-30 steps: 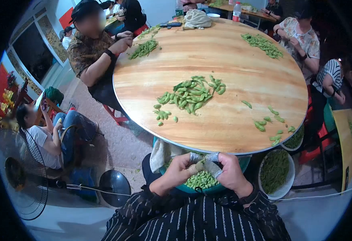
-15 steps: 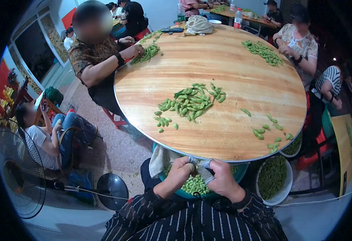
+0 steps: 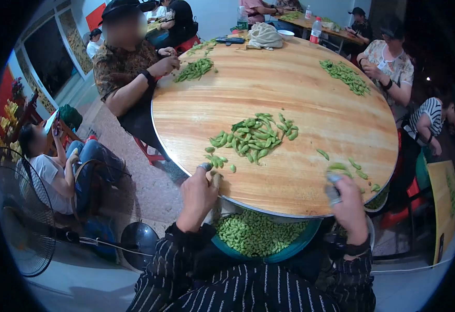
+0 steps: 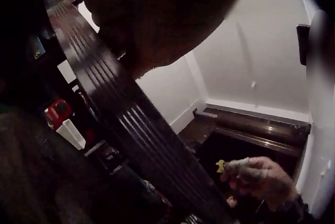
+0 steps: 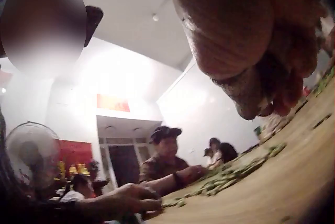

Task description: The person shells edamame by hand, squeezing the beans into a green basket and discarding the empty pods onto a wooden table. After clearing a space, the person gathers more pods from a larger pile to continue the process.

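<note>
Over the table's near left edge, my left hand (image 3: 199, 197) reaches with its thumb apart from the index finger, fingertips right at a few loose soybean pods (image 3: 216, 160). Nothing shows in its grasp. My right hand (image 3: 349, 200), blurred, is over the near right of the table. A green soybean pod (image 3: 339, 167) is at its taped fingertips; the left wrist view shows this hand (image 4: 267, 179) pinching a yellow-green piece. Grey tape wraps fingers on both hands. Below the table edge, between the hands, a teal basin (image 3: 310, 234) holds shelled green beans (image 3: 261, 234).
A larger pod pile (image 3: 256, 138) lies mid-table on the round wooden table (image 3: 269, 93). Loose pods (image 3: 360, 171) lie at right. Seated people work at pod heaps on the left (image 3: 193, 70) and right (image 3: 344, 78). A fan (image 3: 22, 218) stands at left.
My hands were together over the basin, working at a pod. They have parted: the left moved up and left to the table edge, the right moved right to the loose pods.
</note>
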`<state>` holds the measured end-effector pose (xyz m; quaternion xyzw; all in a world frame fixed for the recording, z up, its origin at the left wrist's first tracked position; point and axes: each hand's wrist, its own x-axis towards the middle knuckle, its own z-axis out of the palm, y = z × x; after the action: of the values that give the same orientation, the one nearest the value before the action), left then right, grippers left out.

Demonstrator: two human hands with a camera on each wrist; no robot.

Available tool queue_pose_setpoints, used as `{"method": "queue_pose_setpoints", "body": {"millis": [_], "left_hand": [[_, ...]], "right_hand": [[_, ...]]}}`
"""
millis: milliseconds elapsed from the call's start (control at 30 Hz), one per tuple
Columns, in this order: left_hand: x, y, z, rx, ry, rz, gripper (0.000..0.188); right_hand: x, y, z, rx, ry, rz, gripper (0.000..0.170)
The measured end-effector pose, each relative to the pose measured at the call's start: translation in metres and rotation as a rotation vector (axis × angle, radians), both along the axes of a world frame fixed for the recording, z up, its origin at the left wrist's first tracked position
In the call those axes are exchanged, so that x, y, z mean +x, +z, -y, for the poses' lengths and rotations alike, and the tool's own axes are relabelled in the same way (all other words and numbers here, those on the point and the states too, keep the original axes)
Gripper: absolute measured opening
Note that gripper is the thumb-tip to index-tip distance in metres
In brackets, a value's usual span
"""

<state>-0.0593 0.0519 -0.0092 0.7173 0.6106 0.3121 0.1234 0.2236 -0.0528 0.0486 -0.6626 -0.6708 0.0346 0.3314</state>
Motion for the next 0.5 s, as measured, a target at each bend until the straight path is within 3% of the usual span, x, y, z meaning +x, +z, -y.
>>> {"method": "queue_pose_setpoints", "body": {"millis": [67,167,267,367,500], "left_hand": [[-0.002,-0.004,-0.012,-0.011,0.010,-0.147,0.022],[0.000,0.001,-0.012,0.000,0.000,-0.156,0.020],[-0.005,-0.006,-0.010,0.063,-0.048,-0.105,0.019],[-0.011,-0.012,-0.008,0.074,-0.043,-0.020,0.018],[-0.024,-0.015,-0.016,0.040,0.002,0.097,0.018]], "right_hand": [[-0.027,0.001,-0.020,0.011,0.245,0.004,0.022],[-0.075,-0.009,-0.059,0.046,0.487,0.020,0.023],[-0.108,-0.019,-0.096,-0.022,0.548,0.063,0.018],[-0.120,-0.026,-0.126,-0.081,0.476,0.159,0.014],[-0.102,-0.018,-0.129,0.010,0.347,0.056,0.022]]}}
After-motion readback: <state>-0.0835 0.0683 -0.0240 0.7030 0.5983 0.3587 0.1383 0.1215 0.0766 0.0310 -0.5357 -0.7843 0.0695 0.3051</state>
